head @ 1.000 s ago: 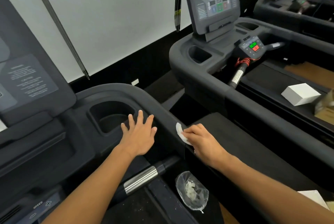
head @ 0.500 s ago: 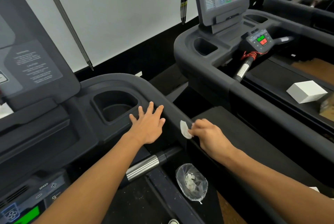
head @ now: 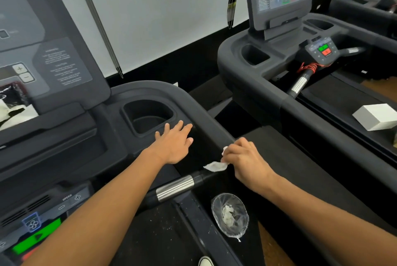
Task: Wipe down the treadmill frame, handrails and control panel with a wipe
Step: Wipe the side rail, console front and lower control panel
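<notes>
While the right hand pinches the wipe, it hangs left of that grip.
Left hand flat, released, near the cup well; handrail between hands.

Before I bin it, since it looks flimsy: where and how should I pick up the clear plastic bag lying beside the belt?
Probably pinch the clear plastic bag from above at its upper rim. It lies flat on the dark side rail with crumpled white scraps inside and a thin tail at its lower end, so lifting by the top should keep the scraps in.
</notes>
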`<action>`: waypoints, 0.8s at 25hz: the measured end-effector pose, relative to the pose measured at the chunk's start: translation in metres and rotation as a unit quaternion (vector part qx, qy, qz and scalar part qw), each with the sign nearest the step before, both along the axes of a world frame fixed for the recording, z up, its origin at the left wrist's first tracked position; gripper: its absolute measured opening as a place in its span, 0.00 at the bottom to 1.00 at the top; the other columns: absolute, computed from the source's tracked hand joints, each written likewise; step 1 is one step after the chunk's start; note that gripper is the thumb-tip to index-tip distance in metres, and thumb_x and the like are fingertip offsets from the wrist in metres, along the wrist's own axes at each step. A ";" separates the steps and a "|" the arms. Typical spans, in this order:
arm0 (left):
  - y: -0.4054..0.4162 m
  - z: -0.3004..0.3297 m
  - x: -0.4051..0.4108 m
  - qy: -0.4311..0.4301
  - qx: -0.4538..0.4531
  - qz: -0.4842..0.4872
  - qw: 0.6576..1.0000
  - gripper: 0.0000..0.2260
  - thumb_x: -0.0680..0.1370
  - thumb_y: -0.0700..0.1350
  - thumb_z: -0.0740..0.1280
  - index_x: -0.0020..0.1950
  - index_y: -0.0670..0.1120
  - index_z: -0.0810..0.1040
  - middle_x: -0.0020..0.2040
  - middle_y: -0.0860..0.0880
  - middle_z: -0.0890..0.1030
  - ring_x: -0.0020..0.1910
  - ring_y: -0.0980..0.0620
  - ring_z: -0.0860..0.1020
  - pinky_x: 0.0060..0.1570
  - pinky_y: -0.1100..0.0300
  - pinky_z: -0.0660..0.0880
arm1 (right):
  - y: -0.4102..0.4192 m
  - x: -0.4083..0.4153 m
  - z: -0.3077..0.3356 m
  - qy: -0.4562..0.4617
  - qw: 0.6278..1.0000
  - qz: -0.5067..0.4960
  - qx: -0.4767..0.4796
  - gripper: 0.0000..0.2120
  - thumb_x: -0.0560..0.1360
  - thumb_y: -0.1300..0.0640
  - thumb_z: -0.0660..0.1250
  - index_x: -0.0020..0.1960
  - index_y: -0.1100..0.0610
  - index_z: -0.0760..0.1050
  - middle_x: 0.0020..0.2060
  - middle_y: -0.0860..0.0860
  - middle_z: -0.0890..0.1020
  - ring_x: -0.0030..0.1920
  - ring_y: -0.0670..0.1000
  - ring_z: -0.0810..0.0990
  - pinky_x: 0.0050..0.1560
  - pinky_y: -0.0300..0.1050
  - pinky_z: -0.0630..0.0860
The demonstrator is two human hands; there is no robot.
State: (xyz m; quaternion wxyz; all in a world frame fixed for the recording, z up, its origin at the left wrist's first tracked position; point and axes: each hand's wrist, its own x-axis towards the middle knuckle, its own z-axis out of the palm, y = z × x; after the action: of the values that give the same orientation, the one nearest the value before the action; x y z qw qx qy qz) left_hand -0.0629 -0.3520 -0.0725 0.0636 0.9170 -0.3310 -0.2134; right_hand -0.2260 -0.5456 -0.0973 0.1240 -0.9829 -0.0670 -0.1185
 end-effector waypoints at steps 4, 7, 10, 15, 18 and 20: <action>-0.002 -0.001 -0.005 -0.009 0.026 -0.004 1.000 0.26 0.85 0.54 0.51 0.82 0.54 0.47 0.82 0.46 0.44 0.78 0.31 0.42 0.72 0.28 0.48 | -0.035 0.002 -0.001 0.000 0.984 -0.141 0.105 0.15 0.67 0.74 0.70 0.43 0.56 0.85 0.43 0.51 0.83 0.45 0.57 0.82 0.48 0.48 0.79; -0.015 0.000 -0.007 0.002 0.038 0.003 0.999 0.26 0.85 0.56 0.49 0.82 0.55 0.43 0.82 0.43 0.42 0.77 0.28 0.41 0.70 0.26 0.47 | -0.040 0.005 0.003 0.003 0.980 -0.170 0.106 0.13 0.68 0.73 0.69 0.42 0.56 0.84 0.43 0.51 0.84 0.45 0.56 0.83 0.48 0.48 0.79; -0.023 -0.001 -0.009 -0.003 0.037 0.020 0.999 0.27 0.85 0.58 0.47 0.81 0.56 0.40 0.82 0.42 0.41 0.77 0.27 0.40 0.69 0.25 0.45 | -0.010 0.003 0.002 -0.018 0.991 -0.100 0.090 0.12 0.65 0.70 0.69 0.39 0.55 0.83 0.40 0.48 0.82 0.41 0.55 0.79 0.41 0.45 0.77; -0.024 -0.007 -0.009 -0.014 0.042 0.018 0.999 0.28 0.84 0.61 0.46 0.81 0.57 0.39 0.82 0.42 0.41 0.76 0.27 0.39 0.69 0.24 0.44 | 0.008 0.000 0.000 0.042 0.998 0.040 0.008 0.13 0.64 0.72 0.68 0.43 0.57 0.83 0.43 0.50 0.78 0.46 0.54 0.74 0.44 0.45 0.76; -0.017 -0.005 -0.012 -0.010 0.021 0.015 1.000 0.28 0.84 0.61 0.46 0.81 0.57 0.41 0.82 0.43 0.41 0.77 0.29 0.40 0.70 0.26 0.44 | 0.032 -0.008 -0.009 0.172 0.977 0.109 -0.057 0.12 0.68 0.69 0.66 0.48 0.60 0.82 0.47 0.54 0.78 0.50 0.56 0.73 0.50 0.50 0.75; -0.007 -0.004 -0.017 -0.005 -0.008 0.017 1.000 0.27 0.84 0.60 0.47 0.81 0.57 0.42 0.82 0.45 0.41 0.79 0.32 0.40 0.72 0.28 0.45 | 0.042 -0.014 -0.016 0.167 0.984 0.060 0.014 0.17 0.69 0.70 0.63 0.53 0.58 0.81 0.49 0.52 0.76 0.52 0.56 0.72 0.52 0.48 0.73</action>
State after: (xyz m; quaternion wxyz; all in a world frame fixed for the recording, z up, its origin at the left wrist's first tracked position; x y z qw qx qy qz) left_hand -0.0797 -0.3585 -0.0766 0.0722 0.9230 -0.3177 -0.2048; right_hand -0.2399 -0.5040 -0.1133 0.1539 -0.9813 -0.1024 0.0539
